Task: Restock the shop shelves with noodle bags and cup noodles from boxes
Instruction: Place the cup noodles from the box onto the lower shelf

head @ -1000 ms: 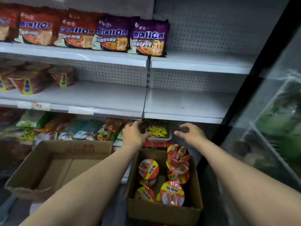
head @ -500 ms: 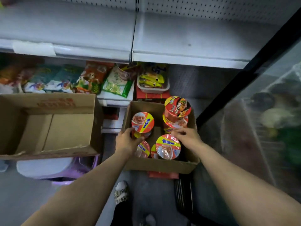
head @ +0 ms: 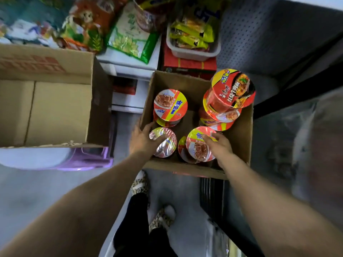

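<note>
1. The noodle box (head: 239, 140) sits open at the centre of the frame and holds only cup noodles, all upright.
2. At its far left stands the far left cup (head: 170, 105), set on top of another cup. At its far right, the stack of red cups (head: 232, 89) rises above the rim and leans slightly.
3. The foil-lidded cup (head: 166, 146) is at the near left of the box and the red-lidded cup (head: 198, 147) just beside it on the right.
4. The left hand (head: 142, 140) grips the foil-lidded cup, thumb across the lid and fingers curled down its side against the box wall.
5. The right hand (head: 220, 147) grips the red-lidded cup, fingers bent over the far edge of its lid.
6. The empty box (head: 55, 112) at the left of the frame rests on a purple stool (head: 87, 160).
7. At top centre a white tray (head: 193, 53) holds yellow packets (head: 191, 32) and sits on a red carton (head: 189, 64). A green bag (head: 130, 34) and an orange bag (head: 85, 21) lie to its left.
8. Half a second ago the white shelf showed along the top; now the view is tipped lower and both shoes (head: 140, 184) show.
9. The left hand has dropped from beside the far left cup onto the foil-lidded cup. The cups have kept their places.
</note>
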Action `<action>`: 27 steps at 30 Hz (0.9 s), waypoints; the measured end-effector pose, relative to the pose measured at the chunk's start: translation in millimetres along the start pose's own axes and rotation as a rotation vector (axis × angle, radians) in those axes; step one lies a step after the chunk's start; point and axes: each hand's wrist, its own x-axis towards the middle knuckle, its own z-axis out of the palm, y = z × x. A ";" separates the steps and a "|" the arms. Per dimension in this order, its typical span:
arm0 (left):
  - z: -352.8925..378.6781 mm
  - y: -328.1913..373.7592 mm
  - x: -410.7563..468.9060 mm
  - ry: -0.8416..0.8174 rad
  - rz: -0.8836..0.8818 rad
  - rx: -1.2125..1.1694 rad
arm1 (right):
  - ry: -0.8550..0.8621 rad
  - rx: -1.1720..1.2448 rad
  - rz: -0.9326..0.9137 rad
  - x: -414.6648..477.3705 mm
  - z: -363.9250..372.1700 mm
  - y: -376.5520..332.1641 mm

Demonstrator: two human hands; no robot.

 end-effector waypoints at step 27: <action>13.2 -0.4 1.6 0.035 -0.044 0.225 | 0.085 -0.042 0.104 36.7 28.6 12.6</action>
